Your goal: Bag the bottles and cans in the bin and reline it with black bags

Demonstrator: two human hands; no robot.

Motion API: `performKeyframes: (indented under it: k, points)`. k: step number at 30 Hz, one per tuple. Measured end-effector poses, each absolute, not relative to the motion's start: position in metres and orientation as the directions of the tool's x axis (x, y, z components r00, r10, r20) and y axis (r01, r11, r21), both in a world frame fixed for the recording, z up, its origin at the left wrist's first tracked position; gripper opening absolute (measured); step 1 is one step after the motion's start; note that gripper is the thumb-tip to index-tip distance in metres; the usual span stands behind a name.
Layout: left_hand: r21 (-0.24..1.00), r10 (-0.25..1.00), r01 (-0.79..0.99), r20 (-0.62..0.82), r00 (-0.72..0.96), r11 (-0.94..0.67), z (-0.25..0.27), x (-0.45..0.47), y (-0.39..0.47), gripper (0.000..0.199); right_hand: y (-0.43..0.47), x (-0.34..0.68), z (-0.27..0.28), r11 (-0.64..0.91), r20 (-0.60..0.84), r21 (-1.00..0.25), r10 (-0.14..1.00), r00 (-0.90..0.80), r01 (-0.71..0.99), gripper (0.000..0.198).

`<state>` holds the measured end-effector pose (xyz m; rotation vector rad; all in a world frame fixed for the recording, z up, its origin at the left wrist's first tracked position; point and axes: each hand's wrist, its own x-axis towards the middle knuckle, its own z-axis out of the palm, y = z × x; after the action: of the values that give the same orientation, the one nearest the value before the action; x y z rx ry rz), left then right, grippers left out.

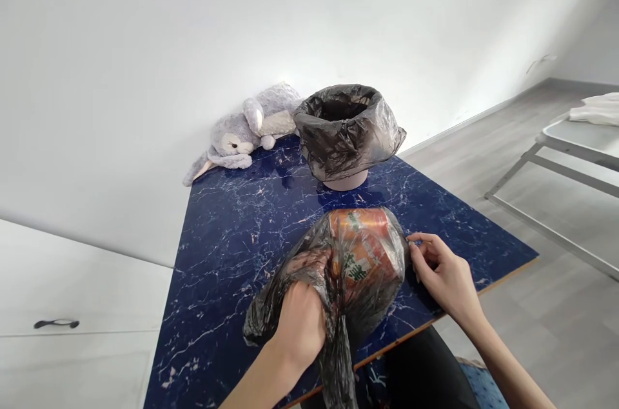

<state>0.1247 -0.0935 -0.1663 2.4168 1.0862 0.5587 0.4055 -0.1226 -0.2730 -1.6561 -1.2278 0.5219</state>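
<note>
A translucent black garbage bag (374, 302) lies on the blue marbled table in front of me. Through its plastic shows a crumpled orange and red package (360, 248) with green and white print. My left hand (302, 319) reaches into the bag up to the wrist, and the film covers its fingers, so their grip cannot be made out. At the bag's right side, my right hand (442, 273) pinches a bit of the plastic between thumb and forefinger. A loose strip of the bag hangs over the table's front edge.
Farther back stands a light-coloured bin (345, 182) lined with another black bag (348, 144). A grey plush bunny (236, 135) lies against the wall at the table's back left. White drawers (77, 280) stand left; a metal-framed rack (575, 157) stands right.
</note>
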Motion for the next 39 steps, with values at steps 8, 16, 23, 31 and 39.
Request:
performKeyframes:
  k: [8, 16, 23, 31, 39]
  points:
    - [0.567, 0.829, 0.615, 0.274, 0.487, -0.549, -0.142, 0.096, -0.112, 0.066, -0.123, 0.408, -0.276, -0.022, 0.193, -0.879, 0.898, 0.396, 0.477, 0.028]
    - [0.367, 0.913, 0.839, 0.231, 0.337, -0.402, -0.103, 0.013, -0.146, 0.059, -0.125, 0.408, -0.276, -0.030, 0.190, -0.874, 0.897, 0.399, 0.484, 0.029]
    - [0.286, 0.975, 0.933, 0.096, 0.198, -0.218, -0.069, -0.067, -0.147, 0.058, -0.126, 0.409, -0.275, -0.039, 0.198, -0.857, 0.896, 0.398, 0.514, 0.031]
    - [0.060, 0.998, 0.996, -0.023, 0.060, -0.058, -0.036, -0.104, -0.090, 0.066, -0.128, 0.409, -0.279, -0.068, 0.169, -0.858, 0.898, 0.406, 0.509, 0.031]
    - [-0.089, 0.976, 0.977, -0.117, 0.183, -0.193, -0.045, -0.135, -0.009, 0.090, -0.126, 0.409, -0.279, -0.055, 0.180, -0.866, 0.893, 0.412, 0.497, 0.034]
